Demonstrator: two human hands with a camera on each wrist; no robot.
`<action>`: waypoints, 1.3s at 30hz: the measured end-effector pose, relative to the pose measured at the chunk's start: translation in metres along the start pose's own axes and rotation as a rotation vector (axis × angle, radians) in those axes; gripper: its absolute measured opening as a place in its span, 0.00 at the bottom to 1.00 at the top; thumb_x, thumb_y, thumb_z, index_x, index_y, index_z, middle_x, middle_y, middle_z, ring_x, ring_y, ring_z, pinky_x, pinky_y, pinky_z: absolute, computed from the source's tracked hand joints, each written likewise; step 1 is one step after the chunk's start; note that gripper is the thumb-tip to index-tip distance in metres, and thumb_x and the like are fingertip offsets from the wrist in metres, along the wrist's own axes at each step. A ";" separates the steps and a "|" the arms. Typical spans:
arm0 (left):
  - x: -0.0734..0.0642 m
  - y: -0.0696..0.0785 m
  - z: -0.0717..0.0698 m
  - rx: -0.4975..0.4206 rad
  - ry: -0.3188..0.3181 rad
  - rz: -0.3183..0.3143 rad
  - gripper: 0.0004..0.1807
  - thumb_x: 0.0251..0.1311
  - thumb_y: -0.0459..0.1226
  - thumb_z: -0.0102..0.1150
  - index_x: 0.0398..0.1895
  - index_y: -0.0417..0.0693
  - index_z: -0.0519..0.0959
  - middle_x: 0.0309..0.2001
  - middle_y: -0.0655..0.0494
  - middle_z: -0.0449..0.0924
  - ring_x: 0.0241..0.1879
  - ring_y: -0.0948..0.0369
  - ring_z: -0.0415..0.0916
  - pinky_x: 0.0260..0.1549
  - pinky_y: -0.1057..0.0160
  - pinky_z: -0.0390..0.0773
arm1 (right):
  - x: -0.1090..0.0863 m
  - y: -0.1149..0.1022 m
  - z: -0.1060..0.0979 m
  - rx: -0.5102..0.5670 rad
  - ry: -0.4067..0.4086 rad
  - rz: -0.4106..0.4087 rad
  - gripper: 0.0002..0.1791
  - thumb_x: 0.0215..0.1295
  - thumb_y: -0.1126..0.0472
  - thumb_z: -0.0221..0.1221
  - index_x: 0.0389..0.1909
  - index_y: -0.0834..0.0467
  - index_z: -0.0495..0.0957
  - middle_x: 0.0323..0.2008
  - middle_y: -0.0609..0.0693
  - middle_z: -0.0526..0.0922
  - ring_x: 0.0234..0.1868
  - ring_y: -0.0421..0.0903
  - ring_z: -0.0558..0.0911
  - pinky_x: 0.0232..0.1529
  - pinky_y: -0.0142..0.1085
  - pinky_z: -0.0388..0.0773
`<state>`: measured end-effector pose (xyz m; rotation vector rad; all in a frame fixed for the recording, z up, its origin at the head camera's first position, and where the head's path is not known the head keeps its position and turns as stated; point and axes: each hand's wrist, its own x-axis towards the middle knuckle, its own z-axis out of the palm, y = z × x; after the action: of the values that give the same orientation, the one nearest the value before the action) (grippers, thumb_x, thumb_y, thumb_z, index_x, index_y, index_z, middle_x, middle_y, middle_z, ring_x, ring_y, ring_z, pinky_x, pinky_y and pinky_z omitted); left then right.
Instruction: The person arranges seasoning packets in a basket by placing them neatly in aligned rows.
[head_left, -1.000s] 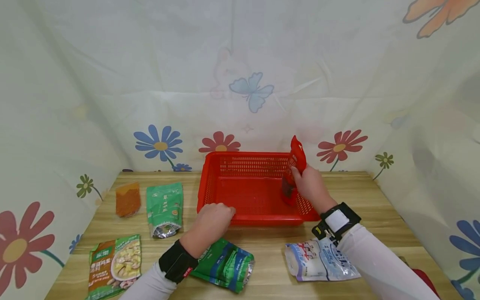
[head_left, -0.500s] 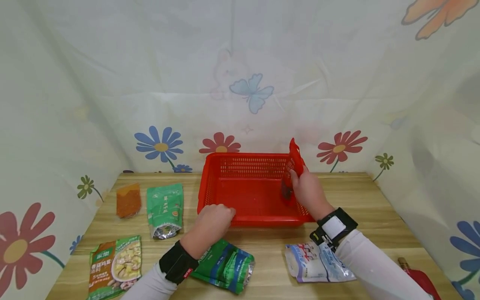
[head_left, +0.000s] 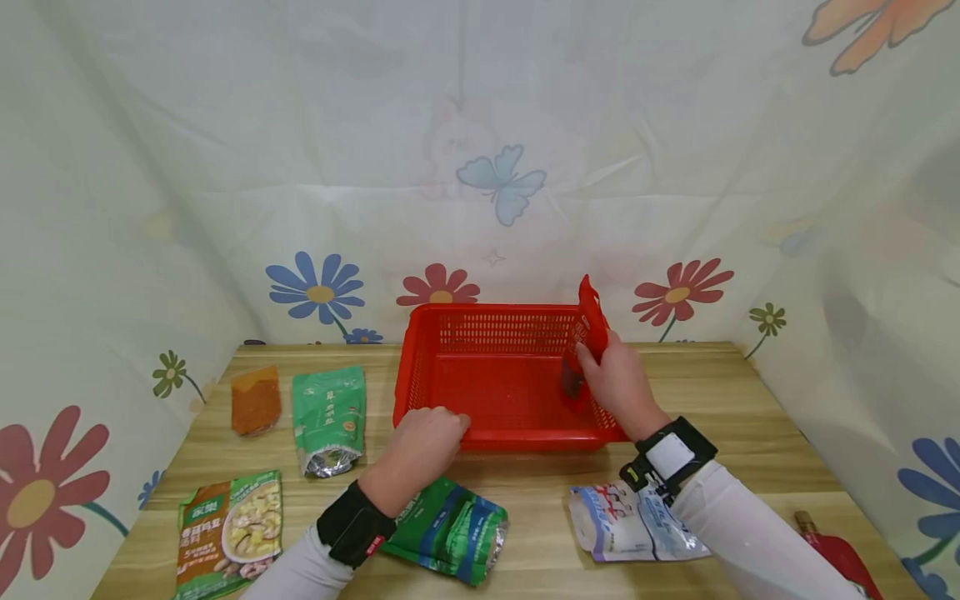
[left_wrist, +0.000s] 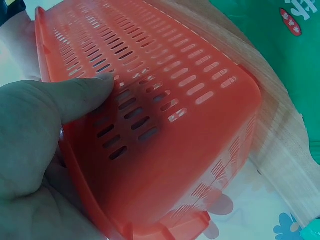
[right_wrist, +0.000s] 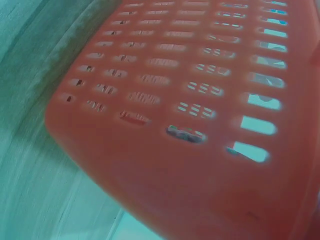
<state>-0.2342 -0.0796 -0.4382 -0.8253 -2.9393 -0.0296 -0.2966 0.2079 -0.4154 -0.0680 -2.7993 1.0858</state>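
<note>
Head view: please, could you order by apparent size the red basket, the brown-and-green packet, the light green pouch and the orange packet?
1. red basket
2. brown-and-green packet
3. light green pouch
4. orange packet
The brown-and-green packet lies nearer than the pouch, so their true order is unsure.

Shows two hands (head_left: 423, 442) (head_left: 624, 385) and one basket (head_left: 525, 437) near centre; six packets (head_left: 256, 402) (head_left: 328, 417) (head_left: 229, 533) (head_left: 453, 533) (head_left: 637, 523) (head_left: 587, 321): three at left, one lower centre, two right of centre; one red container (head_left: 842, 557), lower right.
</note>
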 end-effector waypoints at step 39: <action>0.000 -0.002 0.003 -0.071 0.018 -0.012 0.11 0.59 0.40 0.73 0.44 0.50 0.87 0.30 0.56 0.86 0.23 0.61 0.78 0.30 0.62 0.84 | -0.099 -0.012 -0.033 0.085 0.155 -0.370 0.24 0.61 0.58 0.72 0.57 0.55 0.80 0.70 0.55 0.70 0.70 0.58 0.69 0.49 0.61 0.84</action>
<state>-0.2350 -0.0811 -0.4417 -0.8120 -2.9419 -0.1426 -0.1933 0.2116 -0.3941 0.3445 -2.4907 1.0526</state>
